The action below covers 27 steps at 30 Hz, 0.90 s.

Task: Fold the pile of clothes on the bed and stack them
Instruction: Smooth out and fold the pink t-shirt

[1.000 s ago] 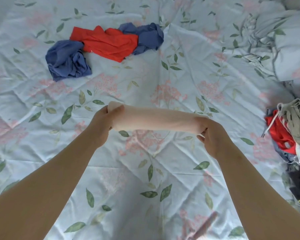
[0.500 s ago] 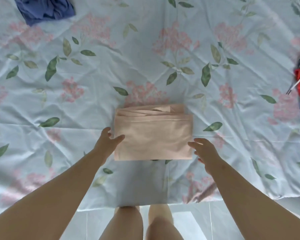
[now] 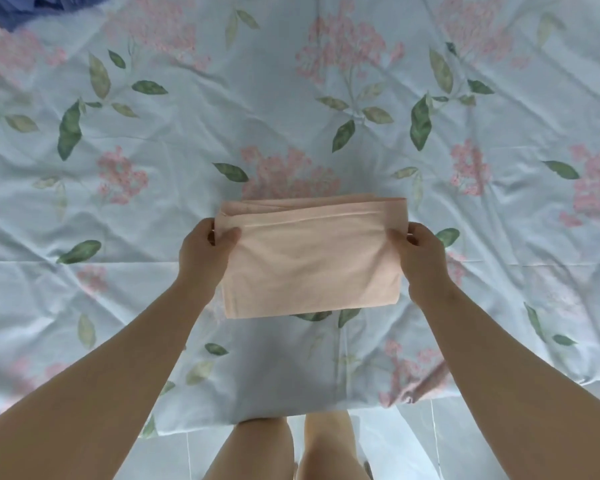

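Currently, the folded peach cloth point(image 3: 312, 261) lies flat on the bed point(image 3: 187, 150), close to its near edge. The left hand point(image 3: 201, 251) pinches the cloth's left edge, thumb on top and fingers curled beneath. The right hand point(image 3: 421, 254) pinches the right edge likewise. A blue garment point(image 3: 32, 8) lies toward the far left.

This is a bedroom in a home: a bed point(image 3: 257, 400) spread with a pale blue sheet point(image 3: 174, 209) printed with pink blossoms and green leaves fills the view, pale floor tiles point(image 3: 409, 441) show at 6 o'clock beyond its edge, and crumpled blue clothing point(image 3: 28, 10) lies at 11 o'clock.
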Motion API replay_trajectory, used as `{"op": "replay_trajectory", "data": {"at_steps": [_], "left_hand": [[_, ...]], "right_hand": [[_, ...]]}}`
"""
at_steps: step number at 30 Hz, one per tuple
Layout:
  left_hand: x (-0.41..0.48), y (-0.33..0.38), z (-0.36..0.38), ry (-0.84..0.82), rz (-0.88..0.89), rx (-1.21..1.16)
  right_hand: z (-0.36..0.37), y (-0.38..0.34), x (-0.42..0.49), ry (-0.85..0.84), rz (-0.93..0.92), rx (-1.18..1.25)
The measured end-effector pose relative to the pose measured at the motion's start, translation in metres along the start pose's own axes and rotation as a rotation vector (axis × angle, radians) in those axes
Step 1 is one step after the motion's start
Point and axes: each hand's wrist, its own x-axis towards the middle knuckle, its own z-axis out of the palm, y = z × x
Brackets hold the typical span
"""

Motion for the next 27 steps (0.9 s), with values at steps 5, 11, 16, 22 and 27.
{"op": "replay_trajectory", "data": {"at_steps": [5, 11, 16, 22, 27], "left_hand": [[0.008, -0.011, 0.010, -0.048, -0.247, -0.137], [0.002, -0.022, 0.020, -0.256, -0.384, -0.146], [-0.019, 0.008, 0.000, -0.351, -0.357, -0.305], [-0.075, 0.095, -0.021, -0.424, -0.197, -0.319], [-0.131, 0.169, 0.019, -0.470, -0.098, -0.283]], "right_hand": [[0.015, 0.012, 0.001, -0.058, 0.125, -0.010], [0.030, 0.021, -0.005, -0.143, 0.252, -0.006], [0.004, 0.004, -0.034, -0.117, 0.102, 0.116], [-0.075, -0.023, -0.077, -0.078, 0.101, 0.253], [-0.168, -0.030, -0.089, 0.008, 0.014, 0.276]]}}
